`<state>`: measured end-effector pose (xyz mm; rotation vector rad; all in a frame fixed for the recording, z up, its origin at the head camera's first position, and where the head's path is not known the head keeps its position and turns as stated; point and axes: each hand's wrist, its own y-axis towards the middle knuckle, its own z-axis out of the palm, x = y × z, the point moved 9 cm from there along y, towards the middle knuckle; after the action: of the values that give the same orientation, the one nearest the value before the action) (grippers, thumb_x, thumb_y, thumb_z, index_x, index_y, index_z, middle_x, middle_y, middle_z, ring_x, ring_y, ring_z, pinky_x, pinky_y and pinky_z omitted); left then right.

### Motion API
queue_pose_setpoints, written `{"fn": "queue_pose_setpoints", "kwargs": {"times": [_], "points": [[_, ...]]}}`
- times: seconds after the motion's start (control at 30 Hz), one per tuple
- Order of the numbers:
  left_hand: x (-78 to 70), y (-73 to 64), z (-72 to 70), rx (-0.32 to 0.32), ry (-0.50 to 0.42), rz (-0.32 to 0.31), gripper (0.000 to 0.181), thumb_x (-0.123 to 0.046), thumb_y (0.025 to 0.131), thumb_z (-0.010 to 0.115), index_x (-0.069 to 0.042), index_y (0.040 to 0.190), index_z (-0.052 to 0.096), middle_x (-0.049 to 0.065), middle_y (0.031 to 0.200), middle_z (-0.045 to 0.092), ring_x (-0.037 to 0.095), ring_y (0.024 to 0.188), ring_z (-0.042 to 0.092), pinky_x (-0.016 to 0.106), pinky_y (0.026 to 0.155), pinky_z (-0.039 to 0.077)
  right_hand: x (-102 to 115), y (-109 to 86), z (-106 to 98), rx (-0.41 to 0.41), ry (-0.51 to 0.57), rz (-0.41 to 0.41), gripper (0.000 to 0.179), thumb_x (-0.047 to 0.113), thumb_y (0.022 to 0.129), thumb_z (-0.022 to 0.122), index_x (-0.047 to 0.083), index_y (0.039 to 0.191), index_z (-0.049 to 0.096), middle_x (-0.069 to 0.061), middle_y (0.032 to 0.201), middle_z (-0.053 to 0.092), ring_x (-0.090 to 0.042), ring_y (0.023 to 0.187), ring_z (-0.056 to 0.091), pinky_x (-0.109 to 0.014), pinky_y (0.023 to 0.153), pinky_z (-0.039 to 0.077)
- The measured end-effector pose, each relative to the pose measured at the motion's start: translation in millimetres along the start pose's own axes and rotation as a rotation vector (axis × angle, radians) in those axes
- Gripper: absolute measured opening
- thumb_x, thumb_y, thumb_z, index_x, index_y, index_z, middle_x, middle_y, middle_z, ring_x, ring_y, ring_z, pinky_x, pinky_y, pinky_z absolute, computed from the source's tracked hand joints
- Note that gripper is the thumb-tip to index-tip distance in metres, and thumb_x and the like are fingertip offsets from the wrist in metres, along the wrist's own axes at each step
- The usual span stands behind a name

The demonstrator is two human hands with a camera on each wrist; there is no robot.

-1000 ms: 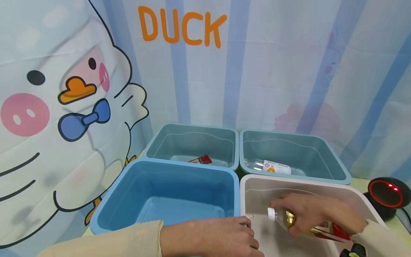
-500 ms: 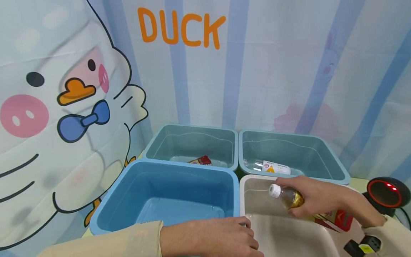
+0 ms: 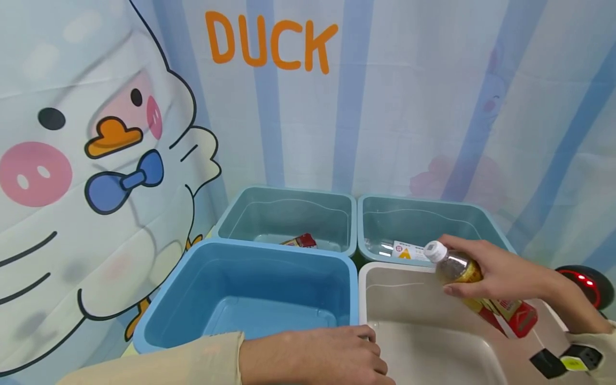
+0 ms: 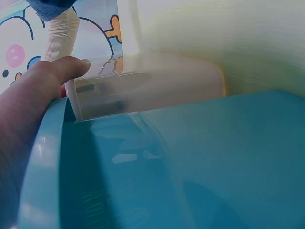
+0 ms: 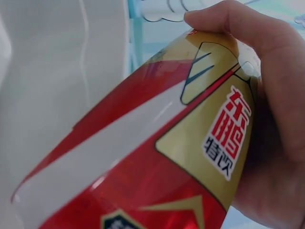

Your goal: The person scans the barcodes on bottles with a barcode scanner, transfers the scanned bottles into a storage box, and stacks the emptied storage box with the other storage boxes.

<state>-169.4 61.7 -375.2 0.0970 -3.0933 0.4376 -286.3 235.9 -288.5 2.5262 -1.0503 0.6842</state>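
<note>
My right hand (image 3: 505, 267) grips a plastic bottle (image 3: 457, 270) with a white cap and a red-and-gold label, lying tilted above the white bin (image 3: 380, 283). Its cap points up and left, toward the far right bin. In the right wrist view the bottle (image 5: 143, 143) fills the middle, with the thumb and fingers curled round its upper part. My left hand (image 3: 322, 355) rests across the adjoining rims of the blue bin (image 3: 231, 243) and the white bin, fingers bent loosely downward. The left wrist view shows part of this hand (image 4: 43, 86) along the blue rim; its fingertips are mostly hidden.
Behind stand two teal bins. The left teal bin (image 3: 293, 192) holds a red packaged item (image 3: 302, 240); the right teal bin (image 3: 385, 200) holds a clear bottle with a white label (image 3: 406, 249). A black device with red lights (image 3: 594, 283) stands at the right.
My right hand has lifted the bottle up out of the white bin and moved it slightly right and away. The left hand has stayed in place.
</note>
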Motion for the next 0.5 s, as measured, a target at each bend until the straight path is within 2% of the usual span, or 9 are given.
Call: {"fn": "queue_pose_setpoints", "kwargs": {"times": [0.13, 0.33, 0.5], "points": [[-0.9, -0.3, -0.8, -0.011, 0.025, 0.004, 0.049, -0.052, 0.100, 0.062, -0.032, 0.145, 0.061, -0.022, 0.132, 0.065, -0.007, 0.119, 0.055, 0.015, 0.111, 0.024, -2.7, -6.8, -16.0, -0.090, -0.016, 0.022, 0.062, 0.016, 0.089, 0.081, 0.021, 0.141, 0.048, -0.002, 0.113, 0.060, -0.013, 0.086, 0.062, -0.031, 0.064, 0.055], [0.1, -0.8, -1.0, -0.019, 0.013, 0.003, 0.056, -0.054, 0.094, 0.068, -0.031, 0.145, 0.062, -0.021, 0.130, 0.066, -0.008, 0.118, 0.056, 0.014, 0.110, 0.025, -13.8, -17.6, -32.1, -0.150, 0.034, 0.118, 0.066, 0.011, 0.091, 0.079, 0.021, 0.147, 0.044, -0.008, 0.117, 0.057, -0.018, 0.090, 0.062, -0.035, 0.065, 0.056], [0.2, -0.4, -1.3, -0.029, 0.022, 0.008, 0.058, -0.055, 0.092, 0.070, -0.031, 0.144, 0.062, -0.021, 0.130, 0.067, -0.008, 0.118, 0.056, 0.014, 0.109, 0.025, -20.5, -27.5, -43.9, -0.218, -0.011, 0.168, 0.075, 0.009, 0.092, 0.078, 0.013, 0.155, 0.037, -0.009, 0.119, 0.059, -0.013, 0.090, 0.063, -0.033, 0.066, 0.055]]}}
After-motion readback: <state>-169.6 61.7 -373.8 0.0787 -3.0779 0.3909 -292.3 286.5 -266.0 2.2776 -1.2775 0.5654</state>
